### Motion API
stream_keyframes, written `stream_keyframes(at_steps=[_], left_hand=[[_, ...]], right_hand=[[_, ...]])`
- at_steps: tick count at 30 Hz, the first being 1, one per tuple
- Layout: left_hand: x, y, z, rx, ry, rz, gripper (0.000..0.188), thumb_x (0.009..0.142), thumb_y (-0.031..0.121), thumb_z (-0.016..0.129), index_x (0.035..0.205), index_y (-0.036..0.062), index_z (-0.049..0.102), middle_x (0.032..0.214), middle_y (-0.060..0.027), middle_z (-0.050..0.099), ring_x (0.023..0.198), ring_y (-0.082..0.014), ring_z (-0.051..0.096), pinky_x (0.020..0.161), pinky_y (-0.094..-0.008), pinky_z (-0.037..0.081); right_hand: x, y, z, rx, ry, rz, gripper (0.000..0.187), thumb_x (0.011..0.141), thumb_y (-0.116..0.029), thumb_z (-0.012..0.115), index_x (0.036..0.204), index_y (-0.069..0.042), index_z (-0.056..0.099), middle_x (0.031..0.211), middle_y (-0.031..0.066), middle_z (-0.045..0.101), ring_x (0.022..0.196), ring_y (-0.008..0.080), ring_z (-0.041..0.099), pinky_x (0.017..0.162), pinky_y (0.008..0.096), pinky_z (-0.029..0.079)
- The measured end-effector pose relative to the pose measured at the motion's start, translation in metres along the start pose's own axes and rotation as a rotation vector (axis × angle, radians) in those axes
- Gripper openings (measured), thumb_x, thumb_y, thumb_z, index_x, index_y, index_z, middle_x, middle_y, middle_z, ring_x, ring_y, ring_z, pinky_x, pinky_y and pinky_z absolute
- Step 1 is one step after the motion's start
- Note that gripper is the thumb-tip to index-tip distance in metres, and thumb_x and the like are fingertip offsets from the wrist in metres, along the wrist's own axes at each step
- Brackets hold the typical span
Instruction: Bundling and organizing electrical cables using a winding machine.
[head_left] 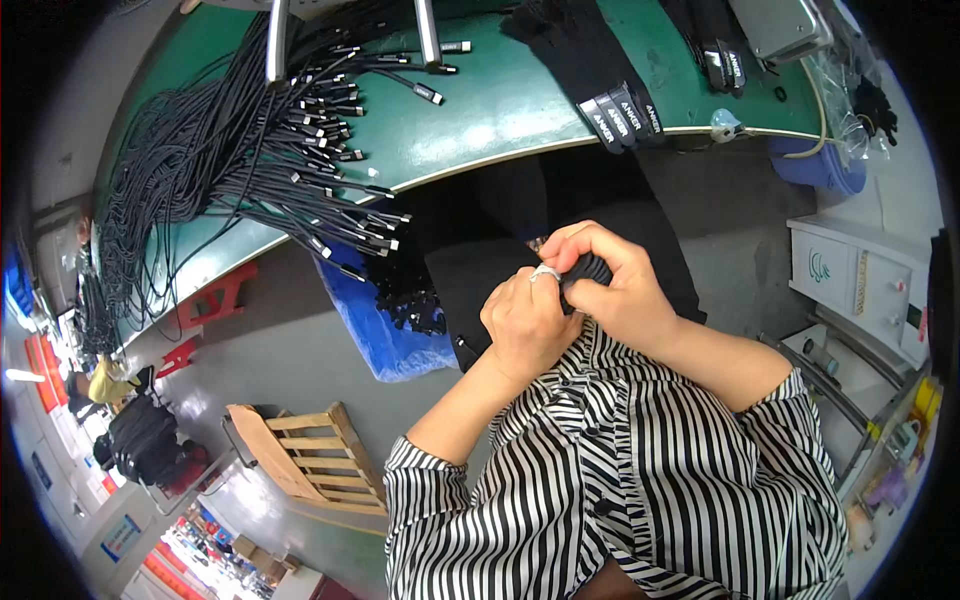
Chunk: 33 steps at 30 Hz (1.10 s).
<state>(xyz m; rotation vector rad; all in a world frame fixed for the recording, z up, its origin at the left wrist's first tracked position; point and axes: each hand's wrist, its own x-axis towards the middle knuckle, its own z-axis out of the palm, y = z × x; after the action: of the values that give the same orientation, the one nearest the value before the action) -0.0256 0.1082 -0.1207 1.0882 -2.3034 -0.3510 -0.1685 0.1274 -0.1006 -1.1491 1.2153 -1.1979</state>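
Observation:
My left hand (527, 318) and my right hand (625, 285) meet in front of my striped shirt, over my black-covered lap. Both are closed on a small black coiled cable (590, 270), whose ridged loops show between my right thumb and fingers. The left fingers press at the near side of the coil, and a pale bit shows by a finger there. Most of the coil is hidden by the hands. On the green bench at the left lies a big heap of black braided cables (215, 150), with metal-tipped plugs pointing toward me.
Black straps (615, 115) with printed ends lie on the green bench (480, 120), and more lie at the far right. A blue plastic bag (375, 340) holding small black pieces is below its edge. A purple bin (820, 170), white drawers (855, 285) and a wooden pallet (320, 455) stand around.

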Motion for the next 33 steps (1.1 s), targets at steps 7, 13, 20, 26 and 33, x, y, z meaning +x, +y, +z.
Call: stream_keyframes(at_steps=[7, 13, 20, 26, 33], left_hand=[[-0.001, 0.003, -0.013, -0.504, -0.256, -0.332, 0.018, 0.063, 0.007, 0.07, 0.076, 0.0018, 0.058, 0.068, -0.0157, 0.06, 0.063, -0.0345, 0.062, 0.056, -0.0406, 0.05], [-0.025, -0.013, -0.044, -0.47, -0.332, -0.469, 0.027, 0.068, 0.018, 0.075, 0.082, -0.0001, 0.063, 0.072, -0.0165, 0.065, 0.065, -0.0313, 0.065, 0.058, -0.038, 0.051], [-0.077, -0.092, -0.081, 0.577, -0.317, -0.599, 0.054, 0.077, 0.035, 0.073, 0.107, -0.005, 0.054, 0.091, -0.0194, 0.057, 0.079, -0.0359, 0.059, 0.068, -0.0423, 0.049], [0.012, -0.039, -0.079, -0.042, 0.004, -0.042, 0.016, 0.082, 0.001, 0.061, 0.099, -0.0003, 0.061, 0.102, -0.0188, 0.061, 0.089, -0.0325, 0.062, 0.077, -0.0368, 0.05], [0.163, -0.012, -0.04, 0.104, -0.049, 0.458, 0.056, 0.065, -0.005, 0.054, 0.12, 0.0017, 0.054, 0.133, -0.0126, 0.049, 0.126, -0.0337, 0.042, 0.101, -0.0488, 0.033]], right_hand=[[0.012, -0.002, -0.005, -0.462, 0.013, -0.549, 0.038, 0.07, -0.011, 0.072, 0.103, 0.005, 0.06, 0.086, 0.0126, 0.066, 0.075, 0.0264, 0.065, 0.069, 0.0355, 0.052], [0.022, -0.017, 0.022, -0.632, -0.124, -0.857, 0.038, 0.073, -0.028, 0.069, 0.094, 0.003, 0.062, 0.083, 0.01, 0.064, 0.071, 0.021, 0.063, 0.063, 0.0323, 0.047], [0.091, -0.067, -0.054, -0.77, 0.474, -0.705, 0.014, 0.076, -0.002, 0.064, 0.09, 0.001, 0.062, 0.086, 0.012, 0.06, 0.075, 0.0286, 0.06, 0.065, 0.0375, 0.05], [0.148, -0.061, -0.091, -1.077, 0.471, -0.334, 0.024, 0.083, -0.01, 0.062, 0.106, -0.007, 0.063, 0.092, 0.0128, 0.056, 0.087, 0.0321, 0.059, 0.075, 0.0417, 0.048], [0.159, -0.049, -0.09, -1.044, 0.42, -0.302, 0.023, 0.08, -0.011, 0.064, 0.102, -0.008, 0.067, 0.095, 0.0132, 0.059, 0.092, 0.0306, 0.061, 0.08, 0.0416, 0.05]])
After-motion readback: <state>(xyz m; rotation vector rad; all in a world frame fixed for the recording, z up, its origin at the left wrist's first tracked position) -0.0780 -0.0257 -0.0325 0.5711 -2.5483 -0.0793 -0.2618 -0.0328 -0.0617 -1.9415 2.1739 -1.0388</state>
